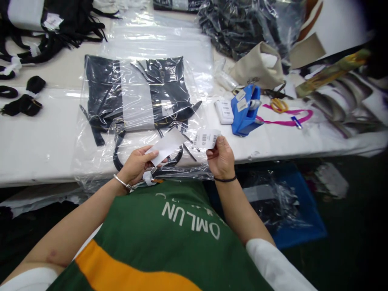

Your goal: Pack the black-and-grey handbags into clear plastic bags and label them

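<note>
Left hand (138, 161): thumb laid over, fingers beneath, closed on one blank white slip (166, 148), tilted, in front of the body. Right hand (222, 159): thumb and fingers pinched together on the right end of one barcode label strip (206, 138), printed side up; the strip is just beside the slip, apart from it.

Beyond the hands: one black handbag (104, 85), white band about its middle, inside a clear plastic bag (81, 151), flat on the white-covered table (45, 149). To its right: printed white labels (224, 112), touching one blue plastic dispenser (244, 113); one pink ribbon (285, 121); one beige bag (257, 66). Far left: black strap bundles (30, 95). Behind the handbag: clear plastic sheeting (188, 44). Below the table, right: one blue bin (309, 218), holding plastic-wrapped black goods.
</note>
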The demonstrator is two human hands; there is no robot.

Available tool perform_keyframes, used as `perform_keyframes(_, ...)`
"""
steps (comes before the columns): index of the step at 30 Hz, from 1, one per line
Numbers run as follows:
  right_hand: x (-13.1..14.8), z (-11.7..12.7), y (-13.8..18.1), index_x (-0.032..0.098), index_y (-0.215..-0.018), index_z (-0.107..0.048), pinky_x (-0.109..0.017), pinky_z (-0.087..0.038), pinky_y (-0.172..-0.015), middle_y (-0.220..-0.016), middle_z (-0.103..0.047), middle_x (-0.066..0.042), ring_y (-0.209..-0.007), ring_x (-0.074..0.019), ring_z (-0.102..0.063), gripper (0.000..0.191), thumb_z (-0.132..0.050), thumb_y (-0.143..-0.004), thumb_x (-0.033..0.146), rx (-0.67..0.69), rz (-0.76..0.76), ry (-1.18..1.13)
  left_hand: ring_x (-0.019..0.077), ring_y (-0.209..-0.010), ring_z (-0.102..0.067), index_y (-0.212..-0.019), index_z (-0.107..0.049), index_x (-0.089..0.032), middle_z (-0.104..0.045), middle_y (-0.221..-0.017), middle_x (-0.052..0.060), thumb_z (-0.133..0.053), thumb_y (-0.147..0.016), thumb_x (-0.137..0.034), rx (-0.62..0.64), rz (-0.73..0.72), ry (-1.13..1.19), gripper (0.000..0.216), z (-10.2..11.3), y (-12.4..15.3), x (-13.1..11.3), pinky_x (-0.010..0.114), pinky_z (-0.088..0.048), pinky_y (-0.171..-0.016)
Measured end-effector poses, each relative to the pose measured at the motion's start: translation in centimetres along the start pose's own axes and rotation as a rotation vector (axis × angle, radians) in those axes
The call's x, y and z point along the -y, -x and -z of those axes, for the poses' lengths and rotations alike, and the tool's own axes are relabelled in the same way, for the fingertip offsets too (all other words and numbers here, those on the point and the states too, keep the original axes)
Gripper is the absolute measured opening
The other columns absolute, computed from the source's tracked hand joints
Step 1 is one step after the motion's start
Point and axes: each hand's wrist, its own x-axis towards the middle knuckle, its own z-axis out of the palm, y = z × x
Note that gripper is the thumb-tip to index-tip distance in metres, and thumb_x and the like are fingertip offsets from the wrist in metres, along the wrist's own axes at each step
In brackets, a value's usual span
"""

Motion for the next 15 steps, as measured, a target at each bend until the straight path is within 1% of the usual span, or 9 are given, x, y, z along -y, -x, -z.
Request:
perform_keyframes(3,1.7,1.6,-0.4,0.023,-0.091,-0.066,-0.008,-0.041,-0.04,-0.081,-0.069,0.007,-0.064,-0.0039,-0.06,0.034,-0.086,-0.073,0.043,-0.045,0.031,-0.107,0.0123,-0.062,-0.063,-0.096,-0.067,-0.009,-0.067,-0.079,0.005,-0.079,-0.072,-0.014,0.073,0.022,0.041,0.028,-1.0,-0.8,-0.5,0.022,-0.054,-0.055)
perform_keyframes(5,2.7,2.5,-0.3,0.025,-0.094,-0.068,-0.008,-0.042,-0.04,-0.088,-0.072,0.006,-0.07,-0.0053,-0.063,0.031,-0.084,-0.075,0.042,-0.069,0.06,-0.145,0.0115,-0.06,-0.06,-0.095,-0.067,-0.01,-0.066,-0.081,0.006,-0.079,-0.071,-0.015,0.133,0.06,0.012,0.027,-2.2,-1.6,-0.4,0.022,-0.051,-0.052)
perform_keyframes(7,3.8,3.2,0.0,0.026,-0.095,-0.068,-0.01,-0.047,-0.044,-0.093,-0.074,0.005,-0.079,-0.0075,-0.066,0.027,-0.082,-0.077,0.043,-0.092,0.116,-0.143,0.0122,-0.06,-0.061,-0.094,-0.068,-0.011,-0.068,-0.083,0.006,-0.079,-0.07,-0.018,0.204,0.098,-0.084,0.027,-4.1,-2.4,0.0,0.023,-0.051,-0.055)
perform_keyframes(9,4.8,3.7,0.5,0.028,-0.095,-0.068,-0.012,-0.054,-0.052,-0.095,-0.074,0.006,-0.086,-0.0092,-0.068,0.026,-0.08,-0.079,0.044,-0.111,0.184,-0.126,0.0134,-0.063,-0.062,-0.094,-0.07,-0.013,-0.07,-0.082,0.005,-0.079,-0.072,-0.024,0.316,0.086,-0.272,0.027,-6.2,-3.0,0.9,0.024,-0.051,-0.06)
perform_keyframes(11,5.6,4.0,1.0,0.028,-0.096,-0.066,-0.015,-0.058,-0.061,-0.096,-0.074,0.007,-0.09,-0.0097,-0.069,0.028,-0.081,-0.079,0.045,-0.109,0.234,-0.115,0.0169,-0.07,-0.065,-0.096,-0.074,-0.016,-0.072,-0.084,0.004,-0.078,-0.074,-0.028,0.533,0.015,-0.547,0.025,-8.4,-3.1,1.9,0.026,-0.053,-0.068)
perform_keyframes(13,6.1,4.0,1.7,0.029,-0.097,-0.065,-0.018,-0.06,-0.069,-0.097,-0.074,0.008,-0.091,-0.0095,-0.069,0.031,-0.083,-0.077,0.045,-0.091,0.251,-0.12,0.0227,-0.089,-0.069,-0.104,-0.077,-0.021,-0.075,-0.1,0.006,-0.079,-0.075,-0.03,0.808,-0.064,-0.793,0.031,-10.2,-2.7,2.6,0.03,-0.053,-0.08)
perform_keyframes(14,6.1,3.9,2.0,0.029,-0.098,-0.064,-0.018,-0.06,-0.072,-0.097,-0.074,0.008,-0.092,-0.0094,-0.069,0.033,-0.083,-0.076,0.045,-0.083,0.249,-0.132,0.0251,-0.1,-0.068,-0.112,-0.076,-0.023,-0.074,-0.11,0.007,-0.079,-0.076,-0.031,0.926,-0.087,-0.863,0.037,-10.8,-2.4,2.9,0.031,-0.052,-0.087)
perform_keyframes(15,6.0,3.6,2.3,0.03,-0.099,-0.064,-0.019,-0.06,-0.074,-0.098,-0.073,0.008,-0.092,-0.0094,-0.069,0.034,-0.084,-0.076,0.044,-0.076,0.241,-0.145,0.0265,-0.109,-0.067,-0.12,-0.073,-0.025,-0.072,-0.119,0.008,-0.079,-0.077,-0.033,1.005,-0.096,-0.885,0.044,-11.3,-2.2,3.0,0.033,-0.051,-0.092)
